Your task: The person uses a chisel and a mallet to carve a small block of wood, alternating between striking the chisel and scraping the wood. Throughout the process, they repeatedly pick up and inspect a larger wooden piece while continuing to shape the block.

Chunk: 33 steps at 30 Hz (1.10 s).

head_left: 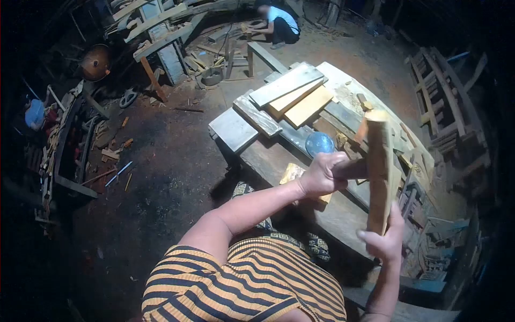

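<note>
My left hand [324,174] is wrapped round a thick brown wooden handle [352,169]. The far end of that handle meets the side of a long, rough-edged piece of wood [380,161]; what is at that end is hidden. Low on the same piece, my right hand [387,236] grips it, thumb on the near side. A yellowish wood block [293,173] lies on the bench [343,217], partly covered by my left hand and forearm. Just beyond the left hand is a round, bluish, shiny lid-like thing [319,144].
Several planks [287,85] are stacked across the bench's far part, beside a pale board [351,80] with scraps on it. Another person [281,26] squats at the back. Wooden racking [440,96] stands at right. Offcuts [111,154] litter the dark floor at left.
</note>
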{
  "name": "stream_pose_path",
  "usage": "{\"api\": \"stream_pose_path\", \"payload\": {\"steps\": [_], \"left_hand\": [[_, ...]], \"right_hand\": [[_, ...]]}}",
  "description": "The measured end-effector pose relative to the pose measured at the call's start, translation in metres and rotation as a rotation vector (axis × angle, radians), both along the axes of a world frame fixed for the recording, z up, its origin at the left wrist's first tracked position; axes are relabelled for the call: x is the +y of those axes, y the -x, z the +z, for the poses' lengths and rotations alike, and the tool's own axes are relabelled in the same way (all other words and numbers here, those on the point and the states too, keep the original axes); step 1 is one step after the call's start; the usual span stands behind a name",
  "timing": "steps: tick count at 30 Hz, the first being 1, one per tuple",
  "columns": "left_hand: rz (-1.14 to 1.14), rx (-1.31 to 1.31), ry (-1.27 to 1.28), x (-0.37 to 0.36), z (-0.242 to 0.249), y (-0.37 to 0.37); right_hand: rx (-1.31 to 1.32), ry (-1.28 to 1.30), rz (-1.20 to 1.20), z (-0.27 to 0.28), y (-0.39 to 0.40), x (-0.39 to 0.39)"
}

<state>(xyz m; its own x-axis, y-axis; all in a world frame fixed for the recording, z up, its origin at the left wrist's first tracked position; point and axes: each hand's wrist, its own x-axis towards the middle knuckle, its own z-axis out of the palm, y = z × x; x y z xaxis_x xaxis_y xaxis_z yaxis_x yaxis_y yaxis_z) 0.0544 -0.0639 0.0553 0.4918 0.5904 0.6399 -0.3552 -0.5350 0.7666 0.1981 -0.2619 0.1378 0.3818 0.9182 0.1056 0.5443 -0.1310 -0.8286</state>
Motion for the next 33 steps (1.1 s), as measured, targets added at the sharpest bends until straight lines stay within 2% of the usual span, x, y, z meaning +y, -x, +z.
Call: {"api": "stream_pose_path", "payload": {"steps": [1, 2, 3, 5, 6, 7, 9, 10, 11, 13, 14, 16, 17, 19, 21, 23, 24, 25, 26, 29, 31, 32, 33], "left_hand": [[0.017, 0.043, -0.060, 0.002, -0.002, -0.001], [0.011, 0.037, -0.057, 0.004, -0.002, -0.002], [0.004, 0.035, -0.044, 0.002, -0.003, -0.001], [0.010, -0.007, -0.046, 0.002, -0.005, 0.000], [0.013, -0.048, -0.049, 0.003, -0.005, 0.001], [0.012, -0.052, -0.056, 0.004, -0.004, 0.003], [0.030, -0.087, -0.043, 0.006, -0.002, 0.012], [0.016, -0.063, 0.007, 0.010, -0.008, 0.017], [0.000, -0.104, 0.112, 0.011, -0.012, 0.020], [0.065, -0.124, 0.280, 0.014, -0.010, 0.030], [0.093, -0.108, 0.300, 0.018, -0.012, 0.036], [0.200, -0.160, 0.247, 0.025, -0.011, 0.041], [0.227, -0.210, 0.209, 0.028, -0.011, 0.044], [0.229, -0.155, 0.307, 0.029, -0.009, 0.049], [0.246, -0.135, 0.378, 0.025, -0.007, 0.048], [0.218, -0.142, 0.378, 0.015, -0.002, 0.041], [0.263, -0.080, 0.298, 0.010, 0.001, 0.035], [0.298, 0.010, 0.194, 0.005, -0.001, 0.031], [0.208, 0.007, 0.178, 0.000, 0.000, 0.025], [-0.034, 0.007, 0.029, -0.015, -0.005, 0.007], [-0.083, 0.182, -0.078, -0.027, -0.005, 0.002], [-0.076, 0.157, -0.176, -0.030, -0.014, -0.006], [-0.079, 0.161, -0.179, -0.030, -0.014, -0.007]], "right_hand": [[0.277, 0.083, 0.062, 0.008, 0.006, 0.007], [0.005, -0.019, -0.002, 0.012, 0.005, 0.005], [-0.043, -0.154, -0.078, 0.002, -0.001, 0.003], [0.104, -0.165, -0.132, -0.005, -0.019, -0.007], [0.092, -0.273, -0.231, -0.010, -0.010, -0.003], [0.207, -0.356, -0.242, -0.022, -0.011, -0.002], [0.056, -0.239, -0.224, -0.049, -0.034, -0.006], [0.049, -0.050, -0.246, -0.055, -0.038, -0.010], [-0.182, -0.084, -0.236, -0.082, -0.054, -0.015], [-0.464, 0.029, -0.214, -0.109, -0.065, -0.025], [-0.465, 0.030, -0.219, -0.125, -0.070, -0.031], [-0.509, 0.279, -0.294, -0.152, -0.077, -0.038], [-0.506, 0.278, -0.299, -0.158, -0.080, -0.040], [-0.614, 0.250, -0.269, -0.165, -0.082, -0.042], [-0.589, 0.261, -0.277, -0.165, -0.082, -0.042], [-0.586, 0.356, -0.195, -0.151, -0.080, -0.038], [-0.582, 0.355, -0.210, -0.143, -0.077, -0.036], [-0.586, 0.217, -0.190, -0.134, -0.071, -0.032], [-0.589, 0.080, -0.176, -0.122, -0.064, -0.028], [-0.064, -0.088, -0.059, -0.069, -0.028, -0.010], [0.306, -0.137, 0.050, -0.054, -0.002, -0.005], [0.193, -0.263, 0.148, -0.067, 0.000, 0.000], [0.527, -0.247, 0.176, -0.070, 0.013, 0.000]]}}
